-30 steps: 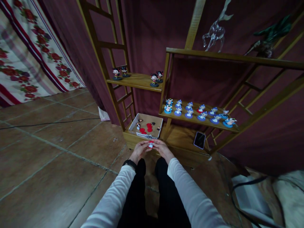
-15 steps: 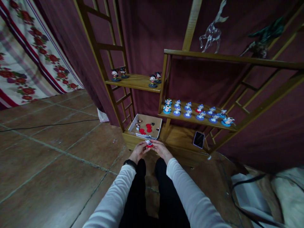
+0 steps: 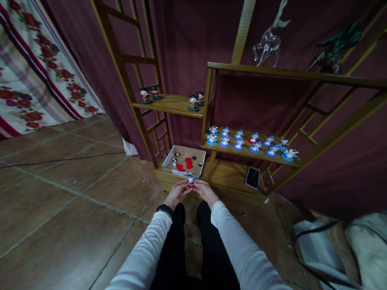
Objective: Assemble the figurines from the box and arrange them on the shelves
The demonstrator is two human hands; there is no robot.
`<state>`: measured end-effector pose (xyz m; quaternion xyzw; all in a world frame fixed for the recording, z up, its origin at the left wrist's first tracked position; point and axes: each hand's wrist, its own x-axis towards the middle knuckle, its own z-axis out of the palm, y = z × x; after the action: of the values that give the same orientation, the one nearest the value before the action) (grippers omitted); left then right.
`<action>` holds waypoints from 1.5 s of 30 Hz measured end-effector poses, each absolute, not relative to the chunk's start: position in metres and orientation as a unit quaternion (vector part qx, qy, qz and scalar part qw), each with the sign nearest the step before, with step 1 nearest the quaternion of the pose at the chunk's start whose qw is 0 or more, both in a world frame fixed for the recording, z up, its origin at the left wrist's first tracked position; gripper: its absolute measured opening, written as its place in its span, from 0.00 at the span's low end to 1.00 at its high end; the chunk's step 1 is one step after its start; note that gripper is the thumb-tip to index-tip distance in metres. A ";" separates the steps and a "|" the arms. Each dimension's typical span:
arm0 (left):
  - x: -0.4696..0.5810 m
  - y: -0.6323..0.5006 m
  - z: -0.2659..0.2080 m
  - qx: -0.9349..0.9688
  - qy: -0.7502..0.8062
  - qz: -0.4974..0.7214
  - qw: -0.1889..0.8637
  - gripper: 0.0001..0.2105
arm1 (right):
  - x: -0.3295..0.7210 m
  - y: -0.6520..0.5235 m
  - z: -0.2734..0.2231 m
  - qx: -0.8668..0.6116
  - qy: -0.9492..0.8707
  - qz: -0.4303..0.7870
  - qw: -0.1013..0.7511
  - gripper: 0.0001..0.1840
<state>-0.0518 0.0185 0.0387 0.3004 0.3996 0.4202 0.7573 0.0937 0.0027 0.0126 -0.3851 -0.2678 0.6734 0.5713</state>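
Observation:
Between my two hands is a small figurine with a pale head, a dark-and-white body and a round red base. My left hand has its fingers closed on the figurine's left side. On the other side my right hand grips it too. Both hands are just in front of an open cardboard box, which holds red round bases and several small dark-haired figure parts.
Blue-and-white figurines stand in two rows on the right shelf. Black-haired figurines stand on the upper left shelf. A phone or tablet lies on the lower board. A clear glass deer is on the top shelf; bags lie at right.
The figurine has turned more upright between my hands, its red base pointing down. My hands have barely moved, and the view has shifted slightly.

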 end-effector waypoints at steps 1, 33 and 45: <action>-0.052 0.018 0.039 0.303 0.399 0.420 0.757 0.09 | 0.094 0.003 0.011 -0.386 -0.266 0.674 0.570 0.14; -0.053 0.017 0.039 0.277 0.399 0.463 0.742 0.09 | 0.087 -0.013 0.031 -0.403 -0.263 0.650 0.589 0.18; -0.055 0.013 0.038 0.223 0.398 0.501 0.735 0.08 | 0.106 -0.015 0.011 -0.453 -0.260 0.587 0.618 0.17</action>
<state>-0.0551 0.0130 0.0379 0.2233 0.3981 0.5008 0.7354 0.1059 -0.0145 0.0113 -0.4533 -0.2602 0.5868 0.6184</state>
